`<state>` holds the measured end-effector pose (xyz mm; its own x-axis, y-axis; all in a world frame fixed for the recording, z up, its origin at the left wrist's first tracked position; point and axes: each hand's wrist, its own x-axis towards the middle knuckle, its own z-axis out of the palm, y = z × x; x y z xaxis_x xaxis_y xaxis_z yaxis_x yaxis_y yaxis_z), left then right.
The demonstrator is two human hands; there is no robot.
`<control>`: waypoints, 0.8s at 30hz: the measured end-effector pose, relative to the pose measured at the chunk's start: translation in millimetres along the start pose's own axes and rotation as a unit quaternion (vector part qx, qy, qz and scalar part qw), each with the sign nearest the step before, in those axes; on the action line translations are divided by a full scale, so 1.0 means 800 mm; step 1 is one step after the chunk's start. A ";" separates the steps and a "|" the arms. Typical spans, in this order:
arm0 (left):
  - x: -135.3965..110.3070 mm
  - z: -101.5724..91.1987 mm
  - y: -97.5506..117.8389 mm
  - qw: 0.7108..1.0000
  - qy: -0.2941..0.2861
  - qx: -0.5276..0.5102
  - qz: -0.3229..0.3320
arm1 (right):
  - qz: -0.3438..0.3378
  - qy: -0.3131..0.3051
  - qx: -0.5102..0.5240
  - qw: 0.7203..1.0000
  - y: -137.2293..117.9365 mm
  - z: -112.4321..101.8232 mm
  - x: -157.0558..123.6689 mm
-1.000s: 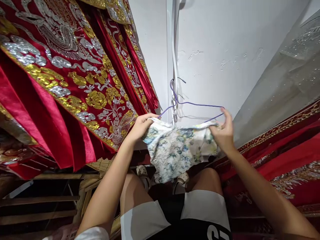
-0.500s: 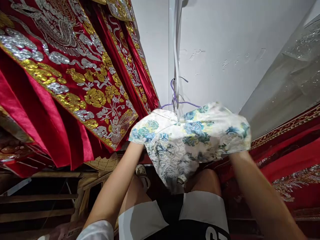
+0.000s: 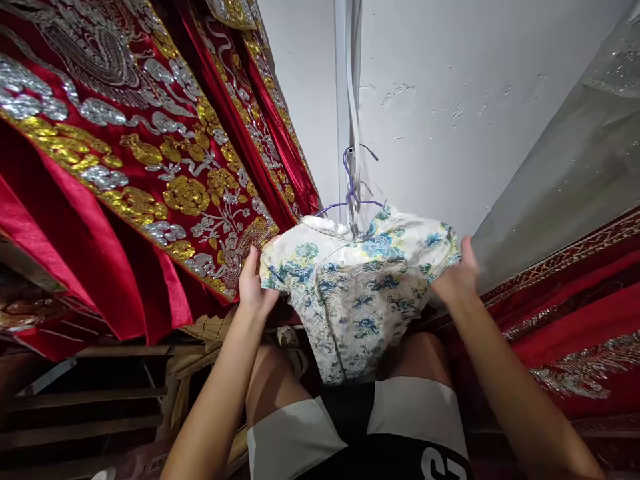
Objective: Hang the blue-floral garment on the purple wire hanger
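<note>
Floral top [image 3: 360, 293], on purple hanger [image 3: 352, 193], between hands [image 3: 254, 287] at its sleeves [image 3: 276, 270].

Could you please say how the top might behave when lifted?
The top is probably floppy, since its body hangs creased. It looks light, being small and short-sleeved. It may swing, as a thin hanger shows at its neck.

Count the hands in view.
2. The left hand is at the floral shirt's sleeve on the picture's left; the right hand is at the sleeve on the right. Some fingers are hidden.
</note>
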<state>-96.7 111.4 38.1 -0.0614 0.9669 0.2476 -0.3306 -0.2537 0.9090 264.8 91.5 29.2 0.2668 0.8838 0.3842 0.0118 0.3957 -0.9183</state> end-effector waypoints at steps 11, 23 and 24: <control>0.015 0.029 0.056 0.946 -0.061 0.277 0.157 | -0.054 -0.264 0.005 0.963 -0.136 0.036 0.001; -0.045 0.124 0.025 0.988 -0.053 -0.112 0.093 | -0.352 -0.318 -0.330 0.816 -0.036 0.103 -0.067; -0.051 0.134 0.026 0.985 -0.082 -0.134 0.075 | -0.377 -0.303 -0.330 0.811 -0.019 0.105 -0.067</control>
<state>0.1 63.8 82.7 0.0179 0.8962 0.4434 -0.5682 -0.3557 0.7420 169.7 59.0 30.2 -0.5752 0.4933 0.6526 0.5188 0.8368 -0.1752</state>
